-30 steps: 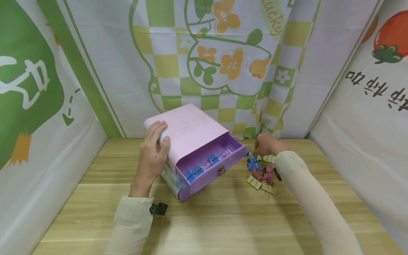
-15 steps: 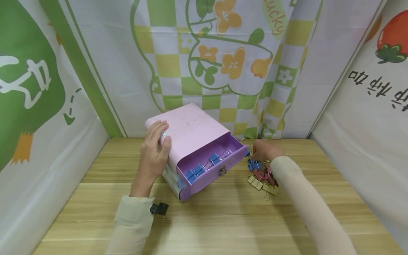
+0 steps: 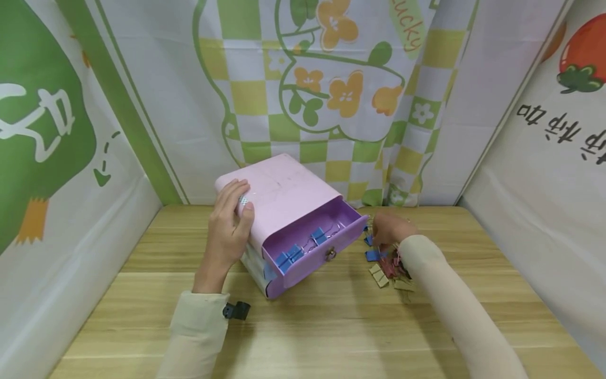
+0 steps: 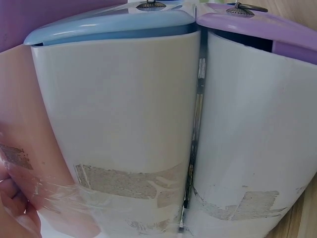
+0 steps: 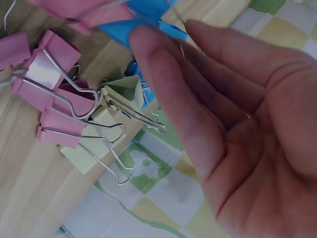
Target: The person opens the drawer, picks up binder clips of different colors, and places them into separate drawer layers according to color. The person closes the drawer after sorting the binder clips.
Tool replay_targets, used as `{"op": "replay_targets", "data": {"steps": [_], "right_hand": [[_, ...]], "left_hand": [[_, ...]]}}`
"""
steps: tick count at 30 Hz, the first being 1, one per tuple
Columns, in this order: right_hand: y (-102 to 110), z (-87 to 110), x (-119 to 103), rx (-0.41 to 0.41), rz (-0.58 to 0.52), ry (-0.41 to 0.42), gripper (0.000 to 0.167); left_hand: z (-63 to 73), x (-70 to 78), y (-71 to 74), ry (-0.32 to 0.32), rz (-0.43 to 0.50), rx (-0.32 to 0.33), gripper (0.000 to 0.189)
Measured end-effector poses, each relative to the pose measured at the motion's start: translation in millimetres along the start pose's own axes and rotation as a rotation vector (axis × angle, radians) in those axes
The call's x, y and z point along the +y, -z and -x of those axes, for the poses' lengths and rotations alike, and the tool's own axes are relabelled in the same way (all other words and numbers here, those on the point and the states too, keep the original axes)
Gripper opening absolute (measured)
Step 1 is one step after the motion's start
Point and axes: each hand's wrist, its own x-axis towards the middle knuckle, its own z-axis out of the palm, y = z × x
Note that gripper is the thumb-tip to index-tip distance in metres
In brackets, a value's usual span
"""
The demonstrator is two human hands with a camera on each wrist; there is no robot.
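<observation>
My left hand [image 3: 226,231] rests on the left edge of a pink-topped drawer box [image 3: 279,192], fingers extended over its top. The box's purple drawer [image 3: 307,266] is pulled out, with several blue binder clips [image 3: 290,257] in it. At the right, my right hand [image 3: 392,229] reaches down into a pile of binder clips. In the right wrist view its thumb and fingers pinch at a blue binder clip [image 5: 121,30], partly hidden by the fingertips. Pink binder clips [image 5: 49,69] and pale yellow binder clips [image 5: 94,144] lie beside it.
The left wrist view shows the box's lower tiers, with a blue drawer [image 4: 114,29] and another purple drawer [image 4: 257,22]. Patterned curtains [image 3: 255,100] hang behind the wooden table [image 3: 331,337]. A black strap piece [image 3: 235,310] is at the left cuff.
My right hand moves down slightly within the pile, and the blue and yellow clips under it shift. The left hand and the box stay in place.
</observation>
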Motion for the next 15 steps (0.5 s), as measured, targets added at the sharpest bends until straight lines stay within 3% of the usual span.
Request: {"op": "replay_targets", "data": {"steps": [4,11,15], "right_hand": [[-0.9,2.4,-0.8,-0.077,-0.072,0.007,0.009],[-8.8,1.1,6.5,-0.262,-0.346,0.048,0.014],[-13.1,1.4,10.8,-0.32,-0.446,0.083,0.018]], "left_hand": [[0.4,1.0,0.6,0.004,0.004,-0.003,0.049],[-0.1,2.2,1.6,0.012,0.002,-0.01,0.05],[-0.2,1.9,2.0,0.019,-0.006,-0.013,0.05]]}}
